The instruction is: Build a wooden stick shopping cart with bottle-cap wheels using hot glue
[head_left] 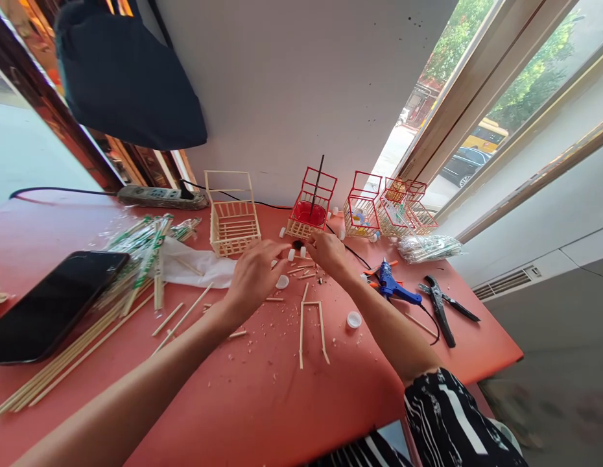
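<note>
My left hand [257, 275] is over the middle of the table, fingers stretched forward and thumb apart, with nothing seen in it. Small white caps [291, 255] lie just beyond its fingertips. My right hand [327, 251] is curled in front of the cart [305, 227], a small stick frame with red edges, a red basin and a dark upright stick. Whatever its closed fingers hold is hidden. Between my hands is a small dark patch [298, 244]. Nearer me lies a three-sided frame of wooden sticks [311, 303], with a white cap [354, 320] to its right.
An unpainted stick cart [235, 224] and several red-edged carts [362, 214] stand along the wall. At right lie a blue glue gun [399, 290] and black-handled pliers [440, 311]. Wrapped chopsticks [148, 250], loose sticks [82, 347] and a phone [58, 305] occupy the left.
</note>
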{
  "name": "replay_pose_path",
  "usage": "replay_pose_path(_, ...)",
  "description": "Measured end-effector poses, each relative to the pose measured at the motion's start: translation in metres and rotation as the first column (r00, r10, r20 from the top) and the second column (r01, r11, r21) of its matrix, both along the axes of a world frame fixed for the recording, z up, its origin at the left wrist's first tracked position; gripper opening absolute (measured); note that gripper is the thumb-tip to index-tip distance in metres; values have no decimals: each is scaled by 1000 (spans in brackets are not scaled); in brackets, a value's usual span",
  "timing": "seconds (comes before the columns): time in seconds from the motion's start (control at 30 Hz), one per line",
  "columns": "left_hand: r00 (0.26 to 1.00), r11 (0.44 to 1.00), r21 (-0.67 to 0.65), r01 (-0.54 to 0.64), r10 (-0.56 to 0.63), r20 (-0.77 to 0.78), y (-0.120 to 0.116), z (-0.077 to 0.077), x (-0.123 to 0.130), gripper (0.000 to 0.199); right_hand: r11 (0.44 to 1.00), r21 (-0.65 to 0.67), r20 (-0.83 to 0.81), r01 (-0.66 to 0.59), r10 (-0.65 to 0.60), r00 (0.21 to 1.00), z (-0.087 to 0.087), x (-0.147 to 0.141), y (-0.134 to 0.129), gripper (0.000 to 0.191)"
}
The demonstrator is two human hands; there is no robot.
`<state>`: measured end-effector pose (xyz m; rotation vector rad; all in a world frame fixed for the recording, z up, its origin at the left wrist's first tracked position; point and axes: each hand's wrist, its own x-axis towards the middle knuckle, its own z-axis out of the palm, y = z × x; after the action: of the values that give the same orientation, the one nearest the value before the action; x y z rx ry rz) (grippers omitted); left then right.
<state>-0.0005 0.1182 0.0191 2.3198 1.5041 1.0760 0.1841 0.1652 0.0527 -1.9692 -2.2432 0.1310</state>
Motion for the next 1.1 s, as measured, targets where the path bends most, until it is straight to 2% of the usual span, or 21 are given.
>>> replay_pose_path(0.13,1000,1000,-28,10,-10,-20,44,-6,30,32,1000,14,-20,-11,12,1000,-2,0,2,24)
replay_pose_path(0.23,999,998,-50,28,-29,-15,62,-14,43,27,1000,27,-36,-13,14,999,-5,1,5,24)
replay_pose_path(0.5,999,996,-72,46,-46,-5,78,-24,48,22,999,44,-121,-3,8,993,-11,9,9,21)
replay_pose_path(0.63,1000,998,-60,13,-13,-5,80,-22,49,22,998,54,-209,-38,48,977,-4,7,11,15)
replay_pose_path(0.7,1000,998,-56,-3,2,-5,80,-21,49,21,997,54,-258,-61,73,963,8,9,8,14)
replay_pose_path(0.77,1000,999,-52,-10,10,-4,80,-20,49,21,994,57,-353,-98,112,929,28,16,-2,16)
replay_pose_path(0.8,1000,999,-50,-11,11,-3,80,-20,49,21,986,65,-483,-152,164,860,41,24,-10,19)
replay_pose_path(0.83,1000,999,-49,-10,10,-1,80,-20,49,21,972,79,-618,-220,221,754,55,33,-20,23)
replay_pose_path(0.9,1000,999,-47,-7,7,5,80,-19,49,22,918,84,-777,-389,304,551,85,55,-43,35)
replay_pose_path(0.93,1000,999,-46,-5,6,9,80,-18,48,23,868,78,-807,-490,343,480,98,67,-55,46)
replay_pose_path(0.97,1000,999,-44,-4,5,14,80,-17,47,24,781,50,-813,-623,394,428,109,76,-65,58)
replay_pose_path(1.0,1000,999,-42,-3,4,21,80,-16,45,26,667,-1,-798,-745,448,403,117,82,-72,65)
replay_pose_path(1.03,1000,999,-40,-4,5,27,79,-15,43,27,614,-56,-766,-788,479,428,121,85,-77,64)
replay_pose_path(1.07,999,999,-38,-7,8,32,78,-14,40,28,642,-99,-713,-761,487,504,119,83,-78,58)
replay_pose_path(1.1,999,999,-34,-14,15,37,76,-12,37,30,741,-106,-638,-663,461,617,114,78,-76,49)
